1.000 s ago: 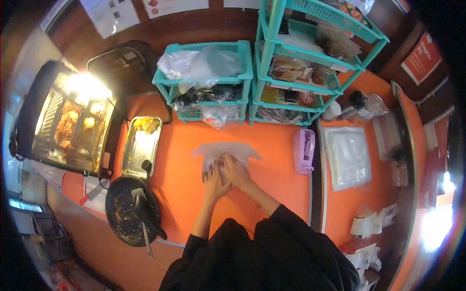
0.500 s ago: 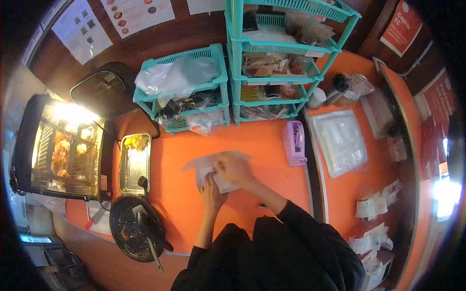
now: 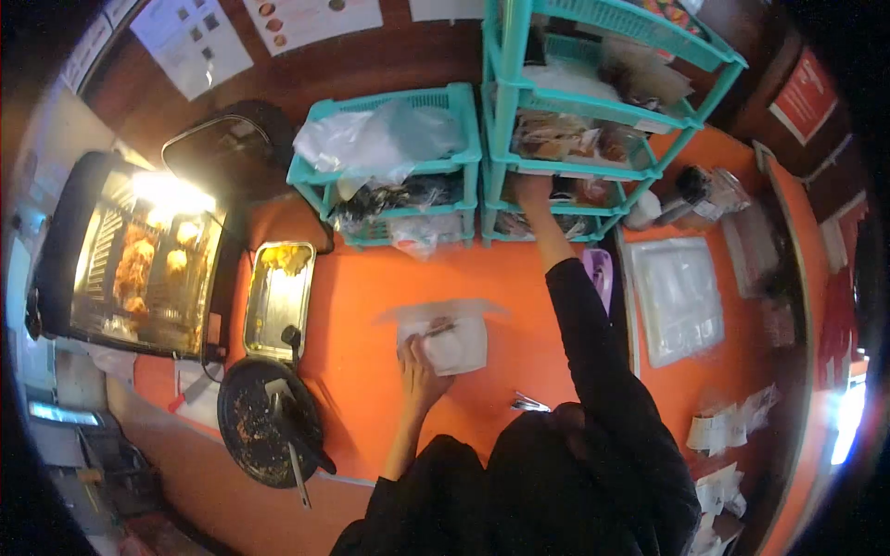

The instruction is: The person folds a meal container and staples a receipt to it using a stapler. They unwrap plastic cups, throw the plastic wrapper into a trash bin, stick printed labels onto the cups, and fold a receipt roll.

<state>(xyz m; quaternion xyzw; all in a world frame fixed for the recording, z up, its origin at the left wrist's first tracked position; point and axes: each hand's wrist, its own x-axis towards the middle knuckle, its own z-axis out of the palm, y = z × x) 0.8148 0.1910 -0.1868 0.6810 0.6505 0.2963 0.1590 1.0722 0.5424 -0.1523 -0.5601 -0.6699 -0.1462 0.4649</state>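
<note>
My left hand (image 3: 423, 378) grips the near left side of a white paper food box (image 3: 464, 347) on the orange counter. Its flap spreads out at the far side, and something brown shows at its opening. My right hand (image 3: 531, 193) reaches into a lower tier of the tall teal shelf rack (image 3: 502, 111), among small packets. Its fingers are hidden inside the tier.
At left stand a lit food warmer (image 3: 148, 264), a metal tray (image 3: 270, 320) with yellow food, and a dark pan (image 3: 260, 417). A purple tape dispenser (image 3: 601, 271) sits partly behind my right arm. Clear plastic bags (image 3: 675, 296) lie at right; a shiny metal item (image 3: 528, 402) lies near me.
My right hand has left the paper box and moved up and right into the teal rack. My left hand stays on the box. The shiny metal item now shows, and the view has shifted.
</note>
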